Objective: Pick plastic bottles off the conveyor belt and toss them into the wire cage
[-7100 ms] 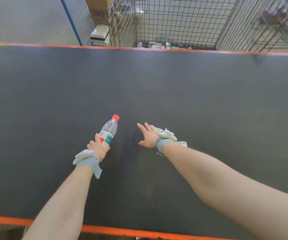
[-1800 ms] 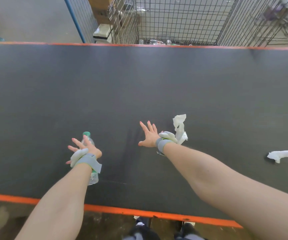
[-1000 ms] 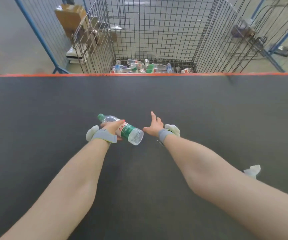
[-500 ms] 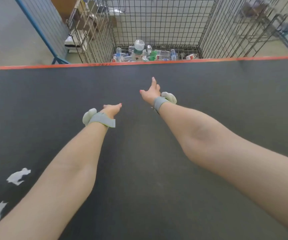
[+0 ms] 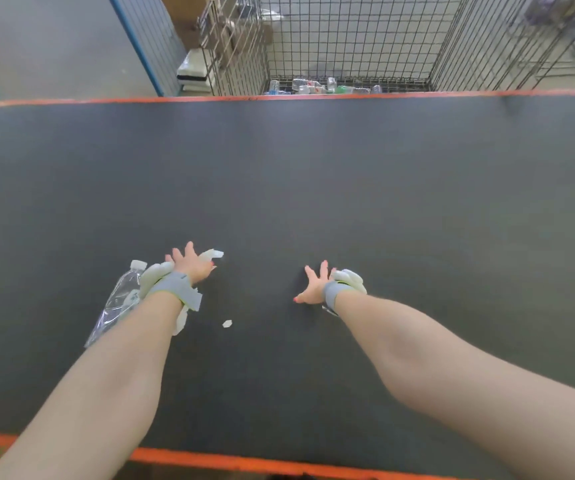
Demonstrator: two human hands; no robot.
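Observation:
A clear plastic bottle [image 5: 120,299] with a white cap lies on the dark conveyor belt [image 5: 313,174], partly hidden under my left forearm. My left hand [image 5: 191,265] hovers just right of it, fingers spread, holding nothing. My right hand [image 5: 313,285] is over the belt's middle, fingers apart and empty. Both wrists carry grey straps with white pods. The wire cage [image 5: 348,39] stands beyond the belt's far orange edge, with several bottles [image 5: 317,86] on its floor.
White paper scraps lie on the belt: one [image 5: 215,253] at my left fingertips, a small one [image 5: 227,323] beside my left wrist. Cardboard boxes [image 5: 189,15] and a blue post [image 5: 137,46] stand left of the cage. The near orange edge [image 5: 244,462] runs below my arms.
The green-capped bottle left my left hand and landed in the cage. Both hands have drawn back toward me, and a white-capped bottle and paper scraps have come in by my left hand.

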